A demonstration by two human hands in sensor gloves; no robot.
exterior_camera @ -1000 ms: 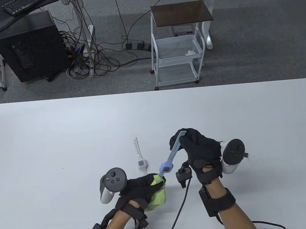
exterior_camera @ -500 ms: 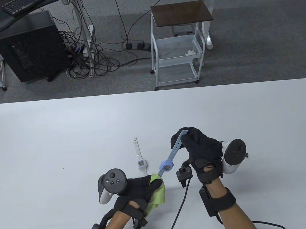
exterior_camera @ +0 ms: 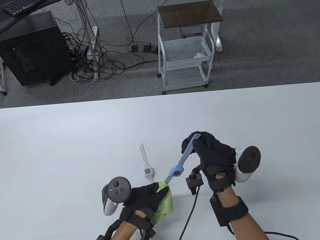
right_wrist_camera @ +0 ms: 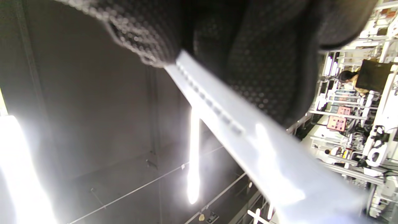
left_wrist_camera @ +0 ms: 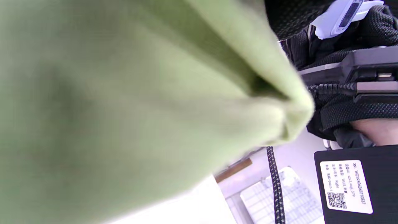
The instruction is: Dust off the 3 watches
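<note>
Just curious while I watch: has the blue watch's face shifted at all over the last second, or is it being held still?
Yes. The blue watch has drifted slightly to the right and up, away from the white watch, which lies unmoved on the table.

Only a white watch (exterior_camera: 146,165) lies near the hands; table (exterior_camera: 54,150) elsewhere open.
</note>
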